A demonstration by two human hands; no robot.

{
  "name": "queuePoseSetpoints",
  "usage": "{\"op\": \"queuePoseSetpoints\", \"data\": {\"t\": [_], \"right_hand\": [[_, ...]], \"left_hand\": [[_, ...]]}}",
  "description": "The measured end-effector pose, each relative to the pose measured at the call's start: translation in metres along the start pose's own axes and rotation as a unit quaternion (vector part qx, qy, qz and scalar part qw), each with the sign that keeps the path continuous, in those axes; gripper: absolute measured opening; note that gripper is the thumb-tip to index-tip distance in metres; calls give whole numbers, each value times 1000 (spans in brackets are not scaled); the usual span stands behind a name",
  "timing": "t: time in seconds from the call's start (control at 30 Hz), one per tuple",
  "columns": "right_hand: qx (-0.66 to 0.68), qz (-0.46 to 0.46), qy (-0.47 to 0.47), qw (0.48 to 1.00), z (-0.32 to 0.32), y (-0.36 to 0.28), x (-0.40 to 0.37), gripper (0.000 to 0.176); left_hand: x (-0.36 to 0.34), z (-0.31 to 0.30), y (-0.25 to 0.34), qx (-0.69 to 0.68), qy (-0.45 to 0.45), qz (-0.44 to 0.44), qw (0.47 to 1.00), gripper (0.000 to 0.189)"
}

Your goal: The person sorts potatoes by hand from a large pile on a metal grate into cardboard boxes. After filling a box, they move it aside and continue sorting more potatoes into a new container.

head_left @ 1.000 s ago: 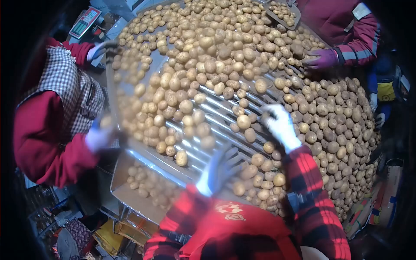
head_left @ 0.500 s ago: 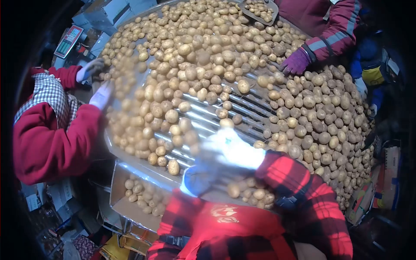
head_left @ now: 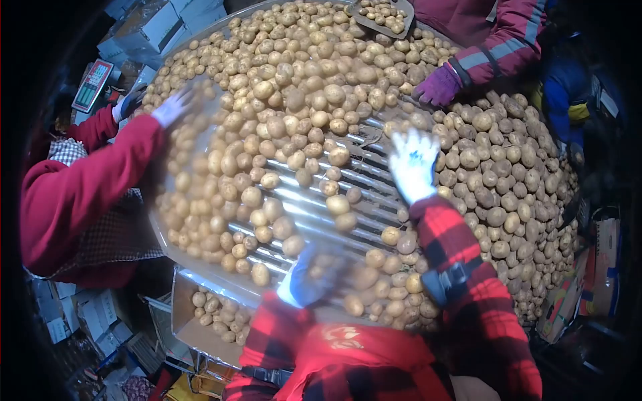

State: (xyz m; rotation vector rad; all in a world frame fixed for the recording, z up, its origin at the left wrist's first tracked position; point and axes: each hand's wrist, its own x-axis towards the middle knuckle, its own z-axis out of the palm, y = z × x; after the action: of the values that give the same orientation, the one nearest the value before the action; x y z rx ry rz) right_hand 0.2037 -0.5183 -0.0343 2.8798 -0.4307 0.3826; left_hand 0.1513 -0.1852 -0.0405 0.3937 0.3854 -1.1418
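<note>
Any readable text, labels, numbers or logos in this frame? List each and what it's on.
Nothing can be read well enough to quote.
On the scale: display and keys too small.
On the red garment: a white emblem, blurred.
On the glove of the right hand: a blue mark, smeared.
On the cardboard boxes at right: print too dark and small.
</note>
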Motion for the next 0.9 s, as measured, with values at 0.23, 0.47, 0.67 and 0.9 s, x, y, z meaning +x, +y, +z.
{"op": "queuePoseSetpoints", "data": {"t": [0.23,0.47,0.67,0.9], "right_hand": [[91,46,-57,993,38,33,52,41],[485,-108,-98,862,-53,-39,4,33],[52,-158,-14,986,41,-39,60,46],[4,-237,-48,970,34,-31,62,34]], "left_hand": [[32,45,13,357,53,46,931,52],[58,61,45,62,-147,-7,987,68],[40,50,53,36,-144,-7,989,61],[41,20,38,-169,-121,0,978,54]]}}
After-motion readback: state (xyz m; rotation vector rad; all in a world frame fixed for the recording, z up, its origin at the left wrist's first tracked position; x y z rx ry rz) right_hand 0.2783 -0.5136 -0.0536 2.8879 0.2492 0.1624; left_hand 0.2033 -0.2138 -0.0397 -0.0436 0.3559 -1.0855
